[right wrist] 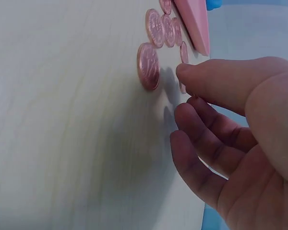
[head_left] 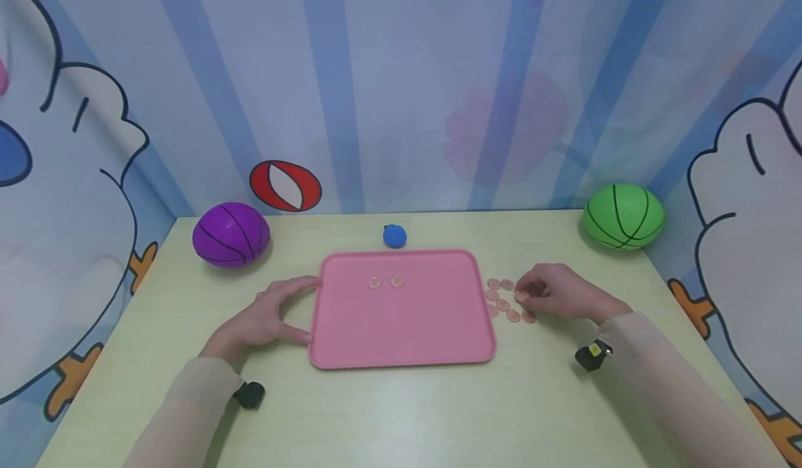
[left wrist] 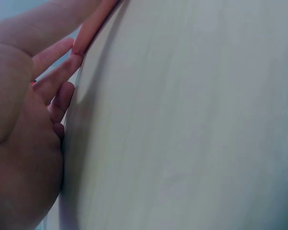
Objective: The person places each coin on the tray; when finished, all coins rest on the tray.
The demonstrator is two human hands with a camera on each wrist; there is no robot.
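Observation:
A pink tray [head_left: 401,329] lies in the middle of the pale green table [head_left: 401,412] with two small pink coins [head_left: 385,282] side by side near its far edge. My left hand [head_left: 301,309] rests against the tray's left rim, fingers straight along the rim [left wrist: 93,24] in the left wrist view. Several more pink coins [head_left: 503,302] lie loose on the table just right of the tray. My right hand [head_left: 529,292] hovers over them with loosely bent fingers. In the right wrist view one fingertip [right wrist: 185,72] touches down among the coins [right wrist: 149,66]; nothing is pinched.
A purple ball [head_left: 230,235] sits at the back left and a green ball [head_left: 624,216] at the back right. A small blue object [head_left: 394,235] lies just behind the tray. Printed curtain walls close in the table on three sides.

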